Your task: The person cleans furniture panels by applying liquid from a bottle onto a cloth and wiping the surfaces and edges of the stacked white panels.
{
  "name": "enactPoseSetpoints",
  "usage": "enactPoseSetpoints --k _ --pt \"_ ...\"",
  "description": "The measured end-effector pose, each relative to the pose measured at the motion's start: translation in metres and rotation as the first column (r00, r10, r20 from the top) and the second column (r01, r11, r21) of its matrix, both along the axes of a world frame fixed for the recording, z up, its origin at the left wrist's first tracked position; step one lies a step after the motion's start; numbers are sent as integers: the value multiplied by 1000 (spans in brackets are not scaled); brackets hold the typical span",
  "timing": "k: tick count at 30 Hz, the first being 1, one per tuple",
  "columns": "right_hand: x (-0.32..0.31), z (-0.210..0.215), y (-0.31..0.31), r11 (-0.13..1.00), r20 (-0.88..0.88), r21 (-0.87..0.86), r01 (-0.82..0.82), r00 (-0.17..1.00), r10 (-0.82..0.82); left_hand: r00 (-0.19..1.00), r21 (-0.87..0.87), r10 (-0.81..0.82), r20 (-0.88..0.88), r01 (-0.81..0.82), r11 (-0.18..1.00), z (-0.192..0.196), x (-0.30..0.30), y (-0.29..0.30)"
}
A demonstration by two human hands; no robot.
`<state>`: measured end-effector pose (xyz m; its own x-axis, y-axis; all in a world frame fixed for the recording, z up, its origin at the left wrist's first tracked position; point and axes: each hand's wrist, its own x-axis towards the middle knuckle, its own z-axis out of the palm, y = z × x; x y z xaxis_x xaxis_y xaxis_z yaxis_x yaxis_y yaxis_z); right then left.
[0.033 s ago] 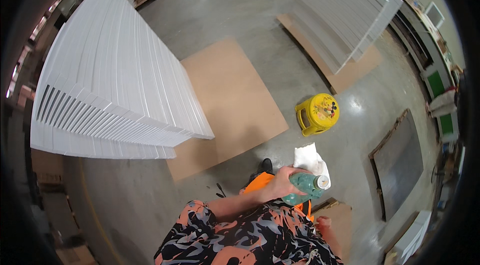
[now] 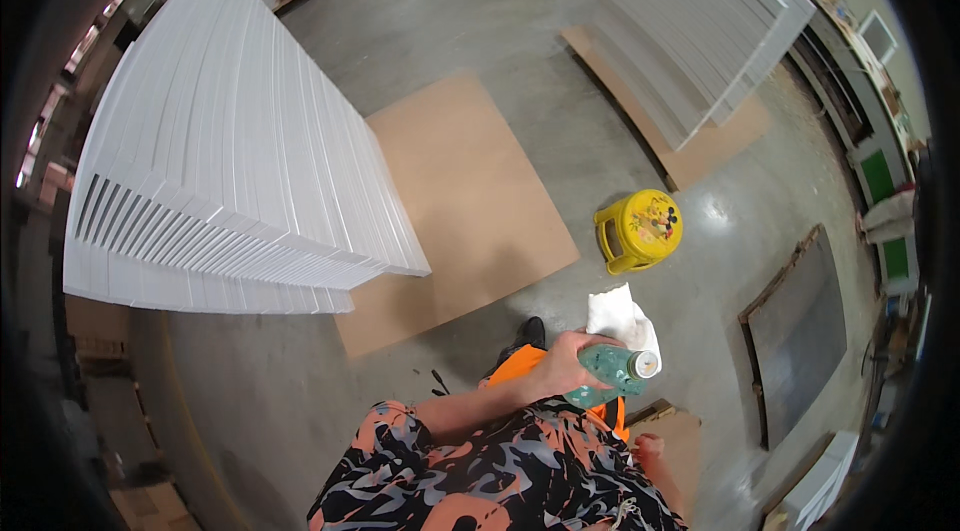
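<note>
My left hand reaches across my body and is shut on a clear green plastic bottle with a pale cap, held on its side. A crumpled white cloth bunches right behind the bottle; whether the hand grips it too is unclear. My right hand hangs low at my side with its fingers curled, mostly hidden by my patterned sleeve. Orange clothing and a black shoe show below the hands.
A yellow plastic stool stands on the concrete floor ahead right. A brown board lies flat ahead. A tall stack of white panels is to the left and another stack at the far right. A dark framed panel lies right.
</note>
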<state>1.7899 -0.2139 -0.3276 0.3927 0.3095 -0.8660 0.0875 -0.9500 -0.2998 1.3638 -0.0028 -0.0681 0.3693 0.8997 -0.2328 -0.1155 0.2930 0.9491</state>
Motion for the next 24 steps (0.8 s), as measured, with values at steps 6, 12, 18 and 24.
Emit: enactPoseSetpoints --k 6,12,18,24 --pt "52 -39 150 949 -7 -81 -304 953 304 934 91 238 -266 -221 971 -19 6 59" --pt "59 -143 367 673 98 51 -738 674 732 748 -71 582 -319 -631 773 -29 52 83" --pt "14 -210 539 537 108 -23 -843 532 840 598 -126 704 -383 -789 602 -59 108 115" --pt "-9 -284 647 508 135 49 -860 510 850 591 -219 597 -543 -785 579 -80 135 164"
